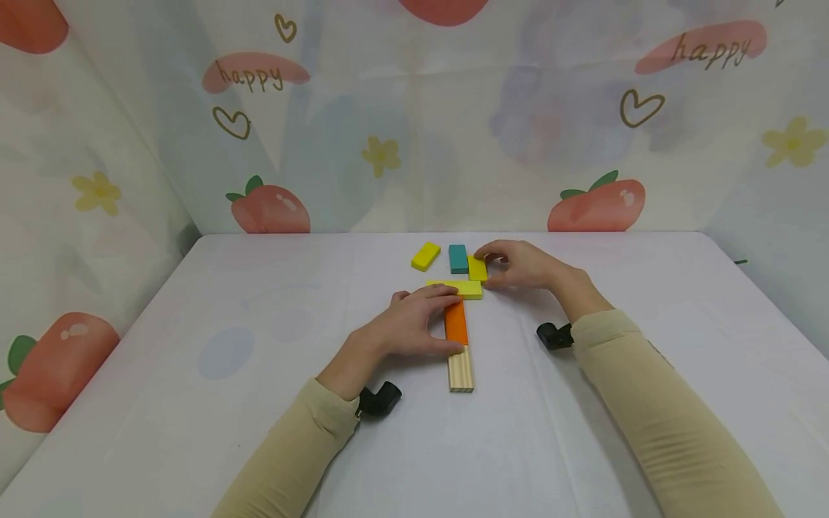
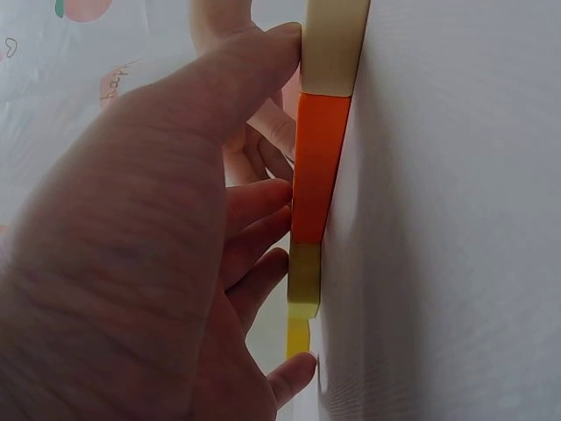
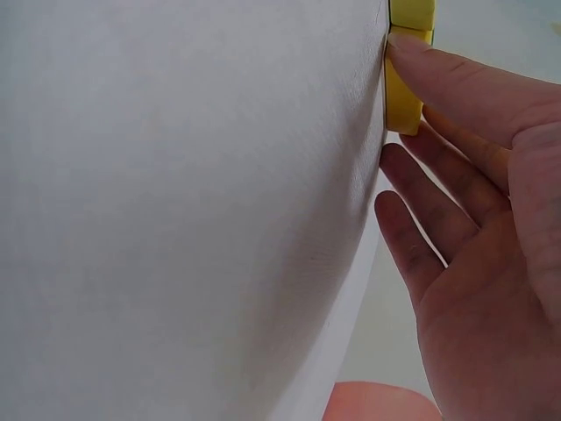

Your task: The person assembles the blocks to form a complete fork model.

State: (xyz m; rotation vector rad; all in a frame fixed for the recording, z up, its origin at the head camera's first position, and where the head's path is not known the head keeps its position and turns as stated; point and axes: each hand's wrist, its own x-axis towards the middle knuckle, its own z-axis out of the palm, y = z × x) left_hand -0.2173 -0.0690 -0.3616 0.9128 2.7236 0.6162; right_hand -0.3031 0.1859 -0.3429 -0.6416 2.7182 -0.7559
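Flat on the table lies a line of blocks: a plain wooden block [image 1: 460, 375] at the near end, then an orange block [image 1: 457, 324], with a yellow block [image 1: 470, 290] crosswise at its far end. My left hand [image 1: 411, 324] rests along their left side, thumb touching the wooden block and extended fingers at the orange and crosswise yellow ones. Behind the crosswise block, my right hand [image 1: 527, 266] pinches another yellow block [image 1: 477, 268] between thumb and index finger. That block stands against a teal block [image 1: 458, 259] on its left. In the right wrist view the thumb [image 3: 438, 74] presses its near end.
A separate yellow block [image 1: 425, 257] lies at an angle left of the teal one. White cloth covers the table [image 1: 259, 432], and a printed curtain [image 1: 453, 122] rises behind its back edge. Black wrist cameras hang below both sleeves.
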